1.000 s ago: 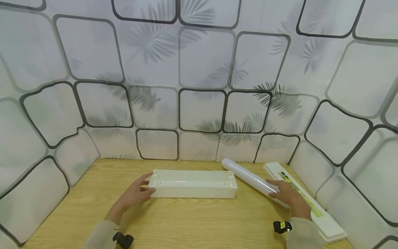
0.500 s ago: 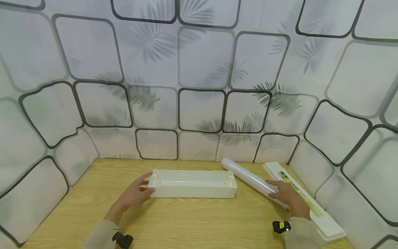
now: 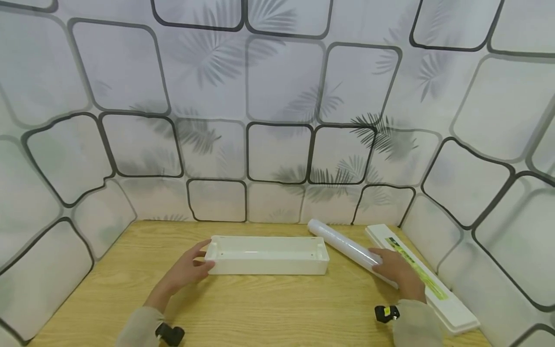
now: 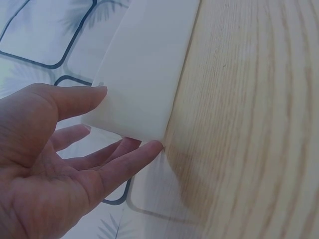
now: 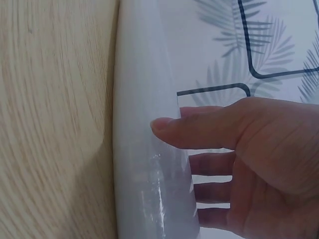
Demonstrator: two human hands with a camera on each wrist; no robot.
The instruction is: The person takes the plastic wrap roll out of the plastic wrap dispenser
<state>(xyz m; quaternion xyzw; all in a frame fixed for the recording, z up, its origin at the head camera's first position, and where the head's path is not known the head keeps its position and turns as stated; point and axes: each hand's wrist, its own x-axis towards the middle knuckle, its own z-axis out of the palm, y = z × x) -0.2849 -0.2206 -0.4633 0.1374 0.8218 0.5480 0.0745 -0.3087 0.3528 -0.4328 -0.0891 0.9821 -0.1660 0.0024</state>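
Left hand [image 3: 186, 272]: fingers spread wide, tips on the end wall of the long white plastic tray [image 3: 267, 255], lower centre of the head view.
Right hand [image 3: 396, 272]: fingers wrapped over the clear plastic film roll [image 3: 347, 248], lower right; fingertips hidden behind it.
Flat white box with green label [image 3: 422, 282]: right of the roll, partly covered by the wrist.
Light wooden table [image 3: 260, 308]: near edge cut off.

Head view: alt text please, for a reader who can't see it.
A person's left hand touches the end of a long white tray on a wooden table, while the right hand rests on a clear film roll.
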